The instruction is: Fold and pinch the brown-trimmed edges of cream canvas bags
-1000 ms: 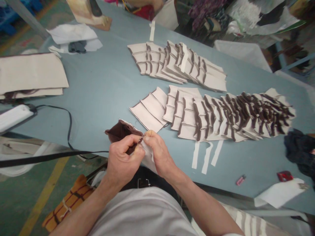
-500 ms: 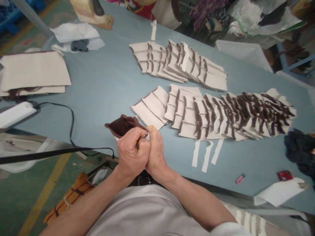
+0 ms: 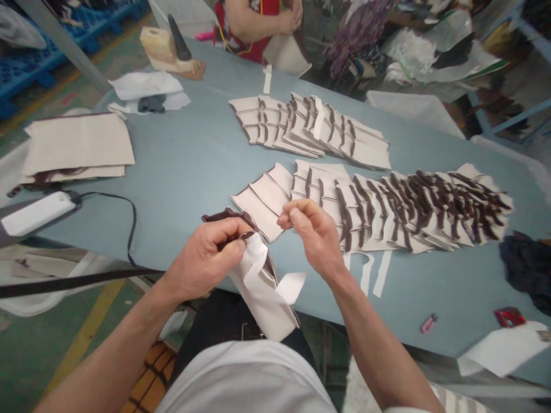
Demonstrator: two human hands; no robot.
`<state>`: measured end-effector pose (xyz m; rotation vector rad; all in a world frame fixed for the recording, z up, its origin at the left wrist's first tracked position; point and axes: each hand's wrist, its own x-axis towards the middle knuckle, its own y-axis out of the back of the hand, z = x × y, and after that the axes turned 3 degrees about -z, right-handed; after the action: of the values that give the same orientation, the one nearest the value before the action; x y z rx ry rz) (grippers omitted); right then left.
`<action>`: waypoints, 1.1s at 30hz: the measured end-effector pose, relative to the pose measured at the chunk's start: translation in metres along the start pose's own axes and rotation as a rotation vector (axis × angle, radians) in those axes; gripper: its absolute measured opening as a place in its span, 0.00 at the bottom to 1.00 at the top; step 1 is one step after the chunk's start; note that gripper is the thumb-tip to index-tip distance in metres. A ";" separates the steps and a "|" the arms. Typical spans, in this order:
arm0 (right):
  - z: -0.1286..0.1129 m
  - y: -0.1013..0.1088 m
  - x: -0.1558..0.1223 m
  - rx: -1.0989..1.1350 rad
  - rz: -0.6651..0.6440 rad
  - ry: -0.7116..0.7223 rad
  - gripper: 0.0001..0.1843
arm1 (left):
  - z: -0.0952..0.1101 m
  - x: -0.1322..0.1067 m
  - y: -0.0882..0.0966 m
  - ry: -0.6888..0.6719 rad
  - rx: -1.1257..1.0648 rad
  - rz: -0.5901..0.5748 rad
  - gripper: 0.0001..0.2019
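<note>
The left hand (image 3: pixel 202 255) pinched a cream fabric panel (image 3: pixel 258 289) with brown edging, which hung over the edge of the bench (image 3: pixel 181 172). The right hand (image 3: pixel 312 235) held nothing, its fingers loosely curled, just above a fanned row of stitched panels (image 3: pixel 365 215).

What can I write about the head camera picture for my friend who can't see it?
A left hand grips a cream cloth piece with dark brown edging, while the right hand is held just off it. Behind them, rows of folded cream pieces with brown trim lie on a pale blue table.
</note>
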<state>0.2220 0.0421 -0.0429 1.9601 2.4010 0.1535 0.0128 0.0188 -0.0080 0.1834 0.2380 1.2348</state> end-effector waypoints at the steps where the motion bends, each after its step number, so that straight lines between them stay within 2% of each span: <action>1: -0.011 0.003 0.000 -0.047 -0.033 0.095 0.13 | 0.006 0.000 0.002 -0.005 0.011 -0.029 0.08; 5: -0.049 0.004 0.002 -0.292 -0.292 0.366 0.15 | 0.027 -0.002 0.005 -0.057 0.086 -0.116 0.08; 7: -0.055 0.002 0.005 -0.432 -0.379 0.429 0.14 | 0.033 -0.004 0.006 -0.094 0.136 -0.113 0.08; 10: -0.055 0.001 0.006 -0.602 -0.438 0.460 0.12 | 0.033 -0.009 0.006 -0.121 0.202 -0.079 0.07; 13: -0.054 0.003 0.003 -0.629 -0.497 0.384 0.17 | 0.030 -0.014 0.005 -0.121 0.210 -0.061 0.05; 17: -0.057 0.005 -0.002 -0.531 -0.618 0.213 0.19 | 0.027 -0.018 0.002 -0.160 0.161 -0.040 0.06; 22: -0.059 0.003 -0.002 -0.272 -0.692 0.069 0.21 | 0.017 -0.024 -0.002 -0.271 0.159 0.014 0.07; 29: -0.043 -0.010 0.000 0.073 -0.801 -0.108 0.25 | -0.019 -0.027 -0.006 -0.465 0.050 0.122 0.11; 33: -0.036 -0.010 0.001 0.230 -0.820 -0.205 0.27 | -0.024 -0.029 -0.012 -0.480 -0.017 0.124 0.09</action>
<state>0.2086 0.0389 -0.0082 0.8312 2.9201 -0.3416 0.0081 -0.0119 -0.0318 0.4770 -0.2029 1.2762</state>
